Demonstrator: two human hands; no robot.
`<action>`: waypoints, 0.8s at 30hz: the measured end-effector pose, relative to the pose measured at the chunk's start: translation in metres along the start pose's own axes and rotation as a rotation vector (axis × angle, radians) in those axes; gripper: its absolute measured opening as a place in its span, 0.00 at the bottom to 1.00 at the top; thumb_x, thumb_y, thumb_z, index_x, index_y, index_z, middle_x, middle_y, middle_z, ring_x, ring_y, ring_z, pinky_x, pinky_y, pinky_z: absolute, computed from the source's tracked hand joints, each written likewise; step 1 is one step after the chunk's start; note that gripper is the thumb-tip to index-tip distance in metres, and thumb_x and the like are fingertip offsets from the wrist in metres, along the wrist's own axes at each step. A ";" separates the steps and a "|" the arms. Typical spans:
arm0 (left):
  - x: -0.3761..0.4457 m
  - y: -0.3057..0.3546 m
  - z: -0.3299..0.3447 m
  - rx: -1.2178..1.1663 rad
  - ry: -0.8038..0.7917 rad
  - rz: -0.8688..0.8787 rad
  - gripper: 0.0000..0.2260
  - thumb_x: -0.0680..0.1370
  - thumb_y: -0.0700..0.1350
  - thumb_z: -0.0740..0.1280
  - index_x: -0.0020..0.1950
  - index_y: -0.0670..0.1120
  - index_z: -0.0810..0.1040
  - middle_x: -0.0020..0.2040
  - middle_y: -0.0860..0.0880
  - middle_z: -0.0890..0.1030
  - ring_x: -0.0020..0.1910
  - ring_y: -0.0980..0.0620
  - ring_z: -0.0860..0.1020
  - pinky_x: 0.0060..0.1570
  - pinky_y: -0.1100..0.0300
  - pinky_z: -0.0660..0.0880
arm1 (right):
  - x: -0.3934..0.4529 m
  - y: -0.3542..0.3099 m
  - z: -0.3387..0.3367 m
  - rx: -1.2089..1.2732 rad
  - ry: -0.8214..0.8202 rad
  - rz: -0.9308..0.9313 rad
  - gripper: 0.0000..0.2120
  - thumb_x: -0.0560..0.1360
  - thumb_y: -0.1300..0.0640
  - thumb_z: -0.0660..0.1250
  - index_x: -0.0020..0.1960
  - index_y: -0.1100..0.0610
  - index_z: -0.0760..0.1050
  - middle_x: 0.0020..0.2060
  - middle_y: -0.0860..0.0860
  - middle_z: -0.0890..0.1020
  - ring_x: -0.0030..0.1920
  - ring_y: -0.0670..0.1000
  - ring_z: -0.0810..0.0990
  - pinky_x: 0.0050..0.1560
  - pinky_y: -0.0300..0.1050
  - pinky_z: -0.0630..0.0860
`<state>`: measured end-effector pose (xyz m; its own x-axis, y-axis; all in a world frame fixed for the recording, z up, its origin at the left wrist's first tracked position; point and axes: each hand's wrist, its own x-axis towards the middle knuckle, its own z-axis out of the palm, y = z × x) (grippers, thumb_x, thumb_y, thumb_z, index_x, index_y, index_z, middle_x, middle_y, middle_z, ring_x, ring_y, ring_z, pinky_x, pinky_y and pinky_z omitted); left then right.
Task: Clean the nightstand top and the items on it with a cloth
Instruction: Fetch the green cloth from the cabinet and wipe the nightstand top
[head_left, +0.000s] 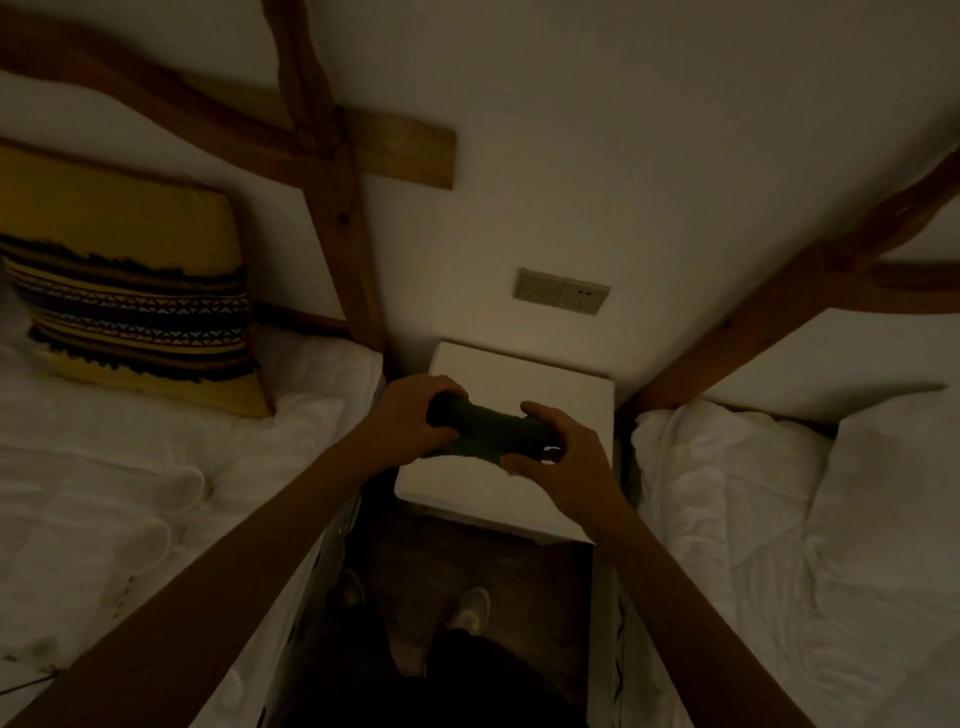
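1. Head view, looking down: I see a dim room with a white nightstand (519, 395) set against the wall between two beds with white bedding.

2. Both hands are held over the middle of the nightstand top, with a dark cloth (485, 434) stretched between them.

3. My left hand (410, 415) has its fingers curled round the left end of the cloth, gripping it.

4. My right hand (558, 452) has thumb and fingers curled round the right end, gripping it too. Something small and pale glints by its thumb; I cannot tell what it is.

5. The cloth looks bunched or rolled. Whether it touches the top or hangs just above it I cannot tell in this light.

6. I make out no items on the bare part of the top; the hands hide the middle.

7. My reading is that the cloth is being folded or readied for wiping. To do it well, I would make a flat pad, pass it to one hand, and press it flat on the top.

8. Then I would wipe in overlapping strokes from the wall side toward the front edge, taking in the corners.

9. Around it: a yellow patterned pillow (135, 291) on the left bed, a wall socket (561, 291) above the nightstand, wooden beams on the wall, and feet on the floor below.
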<state>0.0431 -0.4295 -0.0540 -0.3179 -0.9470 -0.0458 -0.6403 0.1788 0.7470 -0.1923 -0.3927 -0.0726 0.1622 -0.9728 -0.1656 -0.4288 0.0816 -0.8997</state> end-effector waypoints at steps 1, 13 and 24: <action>0.001 0.001 -0.002 0.047 0.011 0.026 0.13 0.72 0.39 0.76 0.55 0.40 0.82 0.46 0.50 0.79 0.45 0.60 0.73 0.49 0.66 0.72 | 0.001 -0.003 -0.001 -0.107 0.020 -0.038 0.28 0.69 0.55 0.79 0.67 0.51 0.75 0.56 0.41 0.78 0.53 0.38 0.79 0.55 0.33 0.77; -0.008 0.013 -0.029 -0.849 -0.135 -0.308 0.16 0.68 0.55 0.78 0.51 0.49 0.84 0.50 0.45 0.86 0.51 0.46 0.85 0.48 0.58 0.82 | 0.010 -0.037 -0.017 0.761 -0.070 0.294 0.09 0.71 0.48 0.71 0.49 0.47 0.84 0.50 0.53 0.86 0.51 0.53 0.85 0.44 0.45 0.82; -0.005 0.011 -0.024 -1.061 -0.015 -0.424 0.21 0.65 0.44 0.82 0.56 0.46 0.84 0.55 0.42 0.85 0.54 0.44 0.85 0.47 0.55 0.83 | 0.025 -0.044 -0.021 0.554 -0.191 0.365 0.33 0.58 0.48 0.84 0.59 0.58 0.79 0.53 0.57 0.86 0.52 0.58 0.85 0.50 0.54 0.83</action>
<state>0.0539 -0.4293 -0.0295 -0.2300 -0.8728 -0.4304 0.2131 -0.4767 0.8529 -0.1881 -0.4255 -0.0284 0.2693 -0.8108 -0.5197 0.0234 0.5450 -0.8381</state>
